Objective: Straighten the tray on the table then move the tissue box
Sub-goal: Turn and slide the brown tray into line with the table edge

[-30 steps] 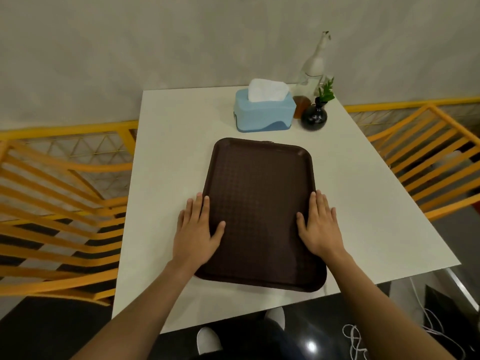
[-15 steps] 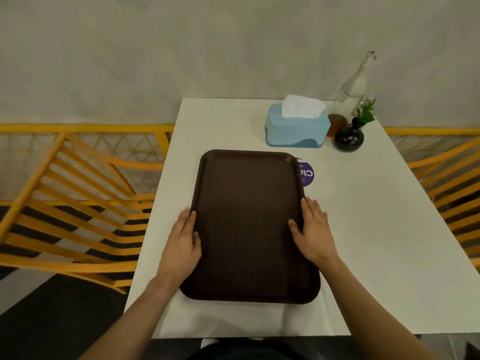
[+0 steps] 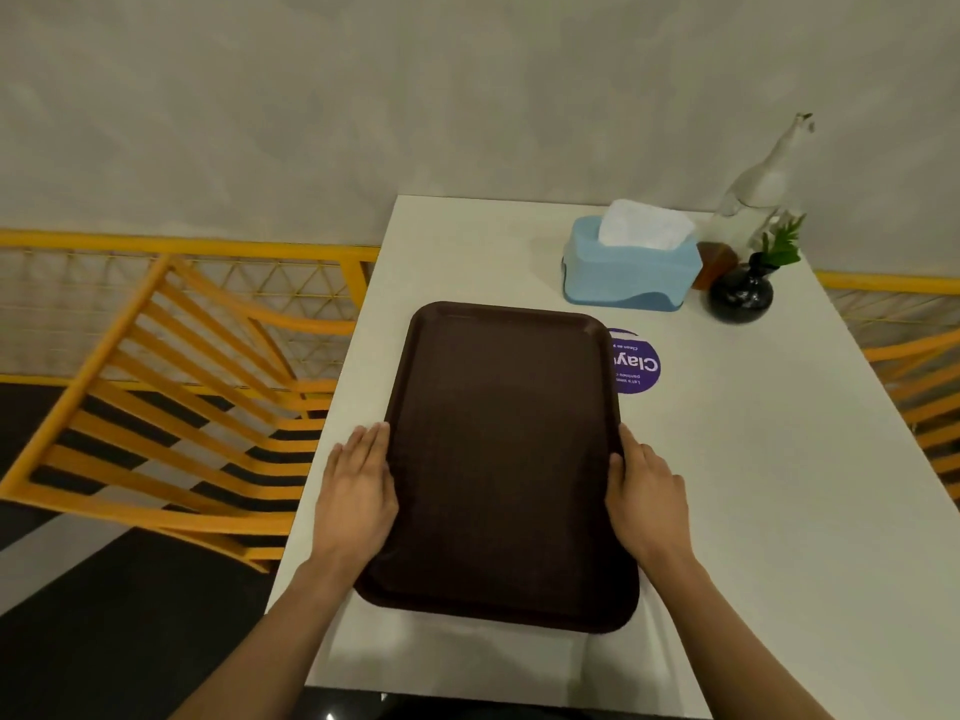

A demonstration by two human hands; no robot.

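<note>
A dark brown tray [image 3: 498, 433] lies lengthwise on the left half of the white table [image 3: 753, 485], its long sides roughly in line with the table's left edge. My left hand [image 3: 358, 496] lies flat against the tray's left rim. My right hand [image 3: 647, 496] presses on the right rim, thumb on the edge. A light blue tissue box [image 3: 631, 275] with a white tissue sticking out stands beyond the tray's far right corner, apart from it.
A purple round sticker [image 3: 636, 366] shows beside the tray's right rim. A black vase [image 3: 740, 296] with a green sprig and a clear glass bottle [image 3: 763, 189] stand right of the tissue box. Yellow chairs [image 3: 171, 407] flank the table, and a wall is behind it.
The tray has turned and slid left, uncovering the purple sticker. Both hands have shifted from on top of the tray out to its side rims. The camera has swung left.
</note>
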